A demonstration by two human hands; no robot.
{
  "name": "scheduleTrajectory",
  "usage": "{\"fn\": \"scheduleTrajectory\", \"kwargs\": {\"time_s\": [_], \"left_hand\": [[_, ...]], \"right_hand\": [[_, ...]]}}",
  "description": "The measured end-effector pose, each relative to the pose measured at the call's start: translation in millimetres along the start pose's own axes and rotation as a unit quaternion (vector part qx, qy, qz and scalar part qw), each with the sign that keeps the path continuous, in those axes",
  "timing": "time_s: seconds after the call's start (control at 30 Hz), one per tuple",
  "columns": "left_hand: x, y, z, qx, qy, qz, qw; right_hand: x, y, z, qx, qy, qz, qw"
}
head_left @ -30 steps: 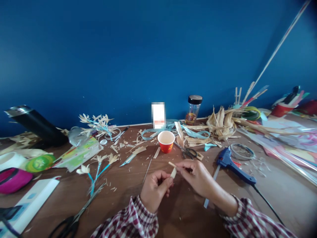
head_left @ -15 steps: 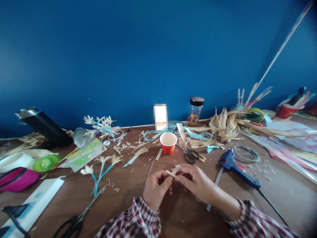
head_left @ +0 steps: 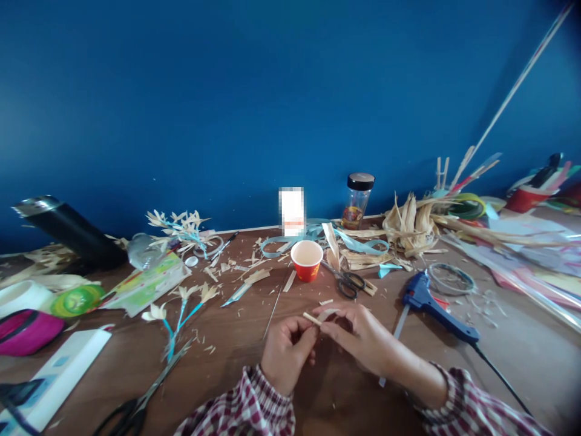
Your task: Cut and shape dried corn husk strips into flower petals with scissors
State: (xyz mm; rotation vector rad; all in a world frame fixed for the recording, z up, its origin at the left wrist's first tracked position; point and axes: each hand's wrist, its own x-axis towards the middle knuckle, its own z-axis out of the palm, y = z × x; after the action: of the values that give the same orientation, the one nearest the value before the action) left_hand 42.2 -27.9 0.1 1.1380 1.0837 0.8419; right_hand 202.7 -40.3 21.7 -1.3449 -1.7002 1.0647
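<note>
Cream-coloured and slim, a small stick (head_left: 311, 319) lies between the two hands low over the brown bench (head_left: 227, 369), the fingers of the left hand (head_left: 285, 351) closed on it and those of the right hand (head_left: 365, 336) pinching its near end along with a pale strip (head_left: 328, 313). Beyond them a red paper cup (head_left: 307, 270) stands upright, with black-handled scissors (head_left: 350, 284) just to its right. Nearby, a blue glue gun (head_left: 438, 312) lies right of the right hand, and blue-stemmed flowers (head_left: 178, 315) rest off to the left.
</note>
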Motion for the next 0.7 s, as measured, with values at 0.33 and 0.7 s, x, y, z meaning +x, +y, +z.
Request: {"fn": "scheduleTrajectory", "kwargs": {"time_s": [0.33, 0.7], "left_hand": [[-3.9, 4.6, 0.9, 0.054, -0.012, 0.029, 0.998], [-2.8, 9.9, -10.5, 0.015, 0.041, 0.082, 0.996]], "right_hand": [[-0.6, -6.3, 1.0, -0.021, 0.019, 0.018, 0.999], [14.3, 28.0, -54.1, -0.106, 0.283, 0.009, 0.953]]}}
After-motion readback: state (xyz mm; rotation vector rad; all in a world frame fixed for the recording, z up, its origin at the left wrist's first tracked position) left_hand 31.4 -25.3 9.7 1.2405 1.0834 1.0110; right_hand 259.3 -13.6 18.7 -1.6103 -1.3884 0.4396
